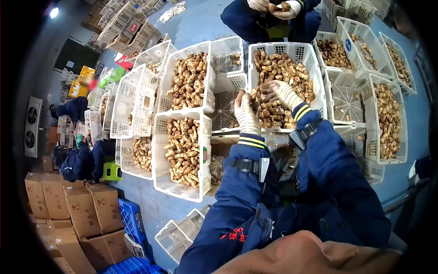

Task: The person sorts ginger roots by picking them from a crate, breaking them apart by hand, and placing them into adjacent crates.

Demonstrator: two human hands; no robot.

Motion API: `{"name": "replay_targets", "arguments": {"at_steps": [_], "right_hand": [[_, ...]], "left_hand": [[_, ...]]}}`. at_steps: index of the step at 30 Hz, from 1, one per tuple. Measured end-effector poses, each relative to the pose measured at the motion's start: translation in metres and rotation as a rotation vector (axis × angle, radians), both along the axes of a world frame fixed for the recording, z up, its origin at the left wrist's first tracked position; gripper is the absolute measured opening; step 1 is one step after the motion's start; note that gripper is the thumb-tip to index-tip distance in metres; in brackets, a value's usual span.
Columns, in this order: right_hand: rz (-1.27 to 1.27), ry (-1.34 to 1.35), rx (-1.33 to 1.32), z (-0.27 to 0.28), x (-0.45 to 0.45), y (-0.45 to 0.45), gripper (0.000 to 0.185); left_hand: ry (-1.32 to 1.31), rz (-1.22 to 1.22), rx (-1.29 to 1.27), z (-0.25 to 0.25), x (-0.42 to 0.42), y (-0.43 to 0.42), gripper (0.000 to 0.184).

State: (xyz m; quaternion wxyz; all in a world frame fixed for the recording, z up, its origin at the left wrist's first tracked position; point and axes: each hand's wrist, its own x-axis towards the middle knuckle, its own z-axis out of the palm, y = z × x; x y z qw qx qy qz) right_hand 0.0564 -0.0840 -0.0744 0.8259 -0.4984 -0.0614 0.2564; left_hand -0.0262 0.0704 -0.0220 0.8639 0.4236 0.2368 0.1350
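Note:
My left hand (245, 111), in a white glove with dark fingertips, is over the left rim of the middle crate, its fingers closed round something too small to make out. My right hand (279, 92), gloved alike, is above the brown mushrooms (273, 116) in that white crate (322, 98), its fingers bent; what lies between them is hidden. Left of my left hand is a crate with a few pieces at its bottom (223, 109). Further left, two white crates hold heaps of mushrooms (188, 82).
Across from me a co-worker's gloved hands (278, 8) hold mushrooms. More filled crates (388, 118) stand at the right. Cardboard boxes (82, 205) and a blue crate (132, 219) are at the lower left, near other people and a green stool (112, 171).

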Motion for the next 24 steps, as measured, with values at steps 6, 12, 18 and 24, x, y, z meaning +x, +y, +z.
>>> {"name": "replay_targets", "arguments": {"at_steps": [6,12,18,24], "right_hand": [[-0.106,-0.337,-1.321,-0.048,0.02,0.022,0.048],[0.007,-0.501,-1.276,-0.102,0.032,0.044,0.048],[0.061,-0.435,-1.314,-0.114,0.037,0.047,0.038],[0.037,-0.275,-1.276,-0.049,0.024,0.05,0.035]], "left_hand": [[0.002,-0.082,-0.163,-0.002,0.002,0.013,0.025],[0.021,-0.113,-0.366,-0.011,-0.001,0.017,0.037],[0.037,-0.165,-0.388,0.01,-0.009,0.023,0.037],[-0.017,-0.21,-0.375,0.0,-0.01,0.029,0.037]]}}
